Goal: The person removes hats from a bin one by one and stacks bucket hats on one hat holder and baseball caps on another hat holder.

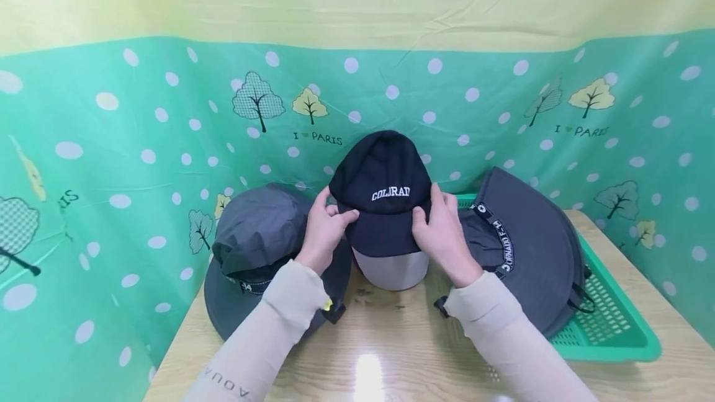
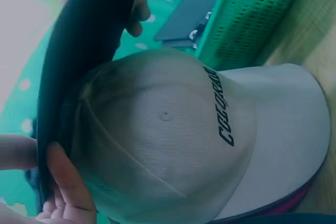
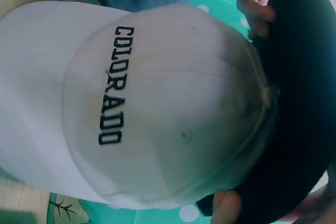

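Note:
A black baseball cap with white lettering is pinched at both ends of its brim. My left hand grips its left side, thumb on top of the brim; my right hand grips the right side the same way. Below and in front of it, a light grey cap lies on the table, brim toward me. In the left wrist view this grey cap shows dark COLORADO lettering, with the black cap's brim tilted up behind its crown. A strip of maroon shows under the grey brim.
On the left a dark grey wide-brimmed hat sits on the wooden table. To the right, another dark wide-brimmed hat lies in a green plastic basket. A green and yellow printed curtain hangs close behind.

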`<state>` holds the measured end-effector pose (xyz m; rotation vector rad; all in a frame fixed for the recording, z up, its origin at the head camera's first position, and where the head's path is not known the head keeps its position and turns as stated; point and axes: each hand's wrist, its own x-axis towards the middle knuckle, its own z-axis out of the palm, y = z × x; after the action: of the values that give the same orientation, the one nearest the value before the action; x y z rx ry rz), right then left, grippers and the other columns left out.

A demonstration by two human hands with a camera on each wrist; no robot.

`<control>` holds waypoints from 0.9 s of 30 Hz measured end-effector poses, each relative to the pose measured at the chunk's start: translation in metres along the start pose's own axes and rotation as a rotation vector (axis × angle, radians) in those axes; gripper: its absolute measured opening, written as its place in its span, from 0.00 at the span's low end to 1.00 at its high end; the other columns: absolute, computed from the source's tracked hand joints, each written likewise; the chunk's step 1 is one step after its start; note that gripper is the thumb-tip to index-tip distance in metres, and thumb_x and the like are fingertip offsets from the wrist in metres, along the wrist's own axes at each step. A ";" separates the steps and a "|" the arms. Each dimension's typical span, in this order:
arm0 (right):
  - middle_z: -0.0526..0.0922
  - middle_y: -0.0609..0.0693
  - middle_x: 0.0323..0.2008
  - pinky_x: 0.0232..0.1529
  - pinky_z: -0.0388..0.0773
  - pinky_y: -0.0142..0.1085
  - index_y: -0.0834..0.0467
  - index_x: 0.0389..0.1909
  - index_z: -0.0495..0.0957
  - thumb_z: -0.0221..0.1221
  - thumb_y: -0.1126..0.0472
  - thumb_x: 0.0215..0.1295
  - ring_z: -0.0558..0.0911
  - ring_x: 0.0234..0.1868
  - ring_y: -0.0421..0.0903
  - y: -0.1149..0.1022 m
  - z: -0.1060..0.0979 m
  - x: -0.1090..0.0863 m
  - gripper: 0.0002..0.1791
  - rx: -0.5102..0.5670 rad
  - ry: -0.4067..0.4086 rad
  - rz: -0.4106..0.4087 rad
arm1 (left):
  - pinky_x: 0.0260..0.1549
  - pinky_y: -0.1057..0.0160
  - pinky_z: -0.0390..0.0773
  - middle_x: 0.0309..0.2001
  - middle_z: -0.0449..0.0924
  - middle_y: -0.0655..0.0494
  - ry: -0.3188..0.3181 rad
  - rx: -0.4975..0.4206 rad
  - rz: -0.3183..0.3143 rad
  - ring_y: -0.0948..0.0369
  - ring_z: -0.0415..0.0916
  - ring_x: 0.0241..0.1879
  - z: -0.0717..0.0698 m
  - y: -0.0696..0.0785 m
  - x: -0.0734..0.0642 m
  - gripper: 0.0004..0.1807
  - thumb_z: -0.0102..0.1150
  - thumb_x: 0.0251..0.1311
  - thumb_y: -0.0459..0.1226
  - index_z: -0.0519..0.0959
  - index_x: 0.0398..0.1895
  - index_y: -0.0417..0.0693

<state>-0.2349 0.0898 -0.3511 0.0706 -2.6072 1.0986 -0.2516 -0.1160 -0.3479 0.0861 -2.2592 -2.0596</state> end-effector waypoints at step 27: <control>0.64 0.75 0.54 0.56 0.62 0.56 0.77 0.62 0.58 0.46 0.67 0.67 0.65 0.53 0.70 0.058 0.102 -0.043 0.26 -0.048 0.268 0.053 | 0.33 0.56 0.72 0.28 0.74 0.50 0.289 0.399 0.187 0.55 0.72 0.31 0.032 -0.108 -0.027 0.12 0.65 0.55 0.31 0.70 0.35 0.41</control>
<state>-0.2308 0.0550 -0.4712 -0.1470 -2.4047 0.9861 -0.2298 -0.0919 -0.4584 0.1764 -2.3510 -1.3856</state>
